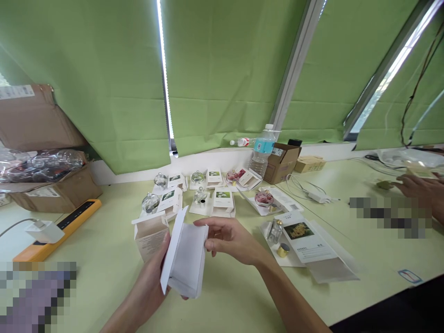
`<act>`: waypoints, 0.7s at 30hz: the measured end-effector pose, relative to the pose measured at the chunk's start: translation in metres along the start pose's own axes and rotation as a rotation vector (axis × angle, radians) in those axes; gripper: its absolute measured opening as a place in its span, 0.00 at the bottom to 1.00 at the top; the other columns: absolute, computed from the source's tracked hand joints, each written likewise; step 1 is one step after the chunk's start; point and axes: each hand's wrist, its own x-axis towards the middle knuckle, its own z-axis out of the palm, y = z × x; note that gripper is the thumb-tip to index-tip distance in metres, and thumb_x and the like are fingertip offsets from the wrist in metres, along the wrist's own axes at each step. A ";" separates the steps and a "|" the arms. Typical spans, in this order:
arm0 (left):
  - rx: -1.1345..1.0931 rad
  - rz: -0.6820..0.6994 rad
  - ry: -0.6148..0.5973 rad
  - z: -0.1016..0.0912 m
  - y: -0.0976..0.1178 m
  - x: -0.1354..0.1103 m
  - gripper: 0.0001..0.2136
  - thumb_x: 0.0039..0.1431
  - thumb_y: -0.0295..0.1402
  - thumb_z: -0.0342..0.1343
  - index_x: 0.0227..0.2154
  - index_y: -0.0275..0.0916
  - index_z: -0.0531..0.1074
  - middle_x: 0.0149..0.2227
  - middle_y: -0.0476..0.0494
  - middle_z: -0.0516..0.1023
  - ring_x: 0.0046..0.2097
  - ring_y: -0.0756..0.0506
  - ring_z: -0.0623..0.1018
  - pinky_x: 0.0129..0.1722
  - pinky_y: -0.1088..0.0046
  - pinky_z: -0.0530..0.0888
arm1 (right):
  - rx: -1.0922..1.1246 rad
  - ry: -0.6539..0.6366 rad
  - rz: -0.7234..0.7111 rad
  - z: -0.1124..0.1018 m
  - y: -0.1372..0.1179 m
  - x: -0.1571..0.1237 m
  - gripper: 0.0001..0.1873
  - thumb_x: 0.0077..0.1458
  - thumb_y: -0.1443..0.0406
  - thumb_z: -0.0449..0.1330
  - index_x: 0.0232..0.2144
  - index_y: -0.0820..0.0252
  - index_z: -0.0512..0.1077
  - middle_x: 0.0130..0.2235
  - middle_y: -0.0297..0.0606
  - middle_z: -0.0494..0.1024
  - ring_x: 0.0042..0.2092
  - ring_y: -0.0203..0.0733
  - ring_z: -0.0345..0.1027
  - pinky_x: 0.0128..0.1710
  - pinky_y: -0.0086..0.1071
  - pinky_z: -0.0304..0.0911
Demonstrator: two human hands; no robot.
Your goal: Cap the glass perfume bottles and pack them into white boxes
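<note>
My left hand [149,282] is closed round a white folding carton [187,259], tilted, its pale inside facing up. At the carton's right edge, my right hand [232,238] pinches the thin board between thumb and fingers. Just behind my left hand stands an opened printed carton [151,236]; whether that hand touches it, I cannot tell. Beyond my hands lie several perfume bottles on flattened cartons, among them a round pink bottle [264,198] and a clear round bottle [150,202]. To the right, a small clear bottle [275,231] and a gold cap [283,250] rest on a carton with a yellow flower picture [298,230].
An orange power strip [79,222] with a white charger [45,231] lies left, before a cardboard box [65,189]. At the back stand a water bottle [262,150] and a brown box [281,162]. Another person's hand [418,189] is at far right.
</note>
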 end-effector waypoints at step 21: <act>0.094 0.129 0.151 0.001 -0.008 0.002 0.22 0.57 0.48 0.54 0.45 0.33 0.69 0.26 0.43 0.76 0.25 0.43 0.76 0.15 0.67 0.75 | -0.123 -0.060 0.021 -0.001 0.000 0.002 0.18 0.59 0.53 0.56 0.39 0.61 0.74 0.34 0.38 0.74 0.31 0.35 0.68 0.30 0.29 0.67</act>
